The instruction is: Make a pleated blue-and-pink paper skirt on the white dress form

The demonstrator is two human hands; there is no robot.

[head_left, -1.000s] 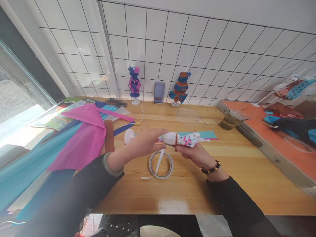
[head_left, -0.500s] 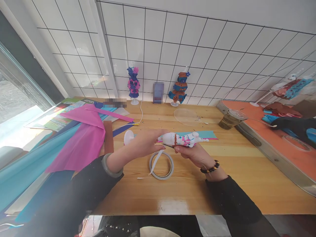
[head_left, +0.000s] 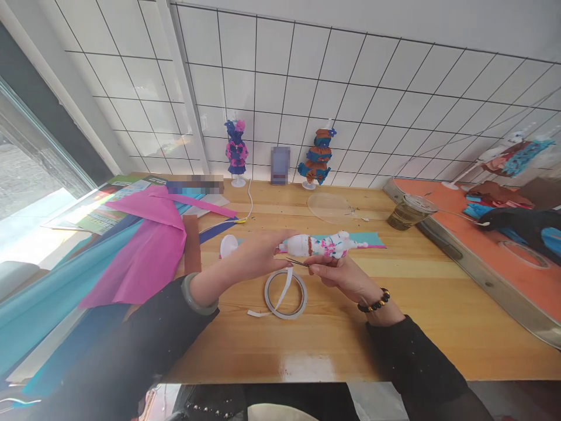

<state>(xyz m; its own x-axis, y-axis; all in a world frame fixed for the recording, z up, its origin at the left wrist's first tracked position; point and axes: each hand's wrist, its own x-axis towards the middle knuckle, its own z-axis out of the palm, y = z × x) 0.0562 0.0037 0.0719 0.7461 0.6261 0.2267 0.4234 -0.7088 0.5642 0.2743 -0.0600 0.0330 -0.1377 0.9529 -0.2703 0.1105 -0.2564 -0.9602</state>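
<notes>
My left hand (head_left: 256, 255) grips the round base end of a small white doll form (head_left: 324, 245) held sideways above the wooden table (head_left: 394, 316). The form carries a brown band and pink and blue patches. My right hand (head_left: 342, 273) is closed just under it, pinching a thin dark strip near the brown band. A roll of white double-sided tape (head_left: 284, 294) lies flat below both hands, its loose end trailing left.
Pink, turquoise and blue paper sheets (head_left: 149, 245) cover the left side. Two dressed doll figures (head_left: 236, 152) (head_left: 316, 159) stand at the tiled wall. A turquoise strip (head_left: 372, 240), a clear disc (head_left: 331, 206), a cup of liquid (head_left: 409, 211) and an orange tray (head_left: 504, 263) with another person's dark glove (head_left: 521, 225) are at right.
The doll form has lifted slightly and my right hand has dropped a little below it, now pinching the thin strip. The tape's loose end has shifted.
</notes>
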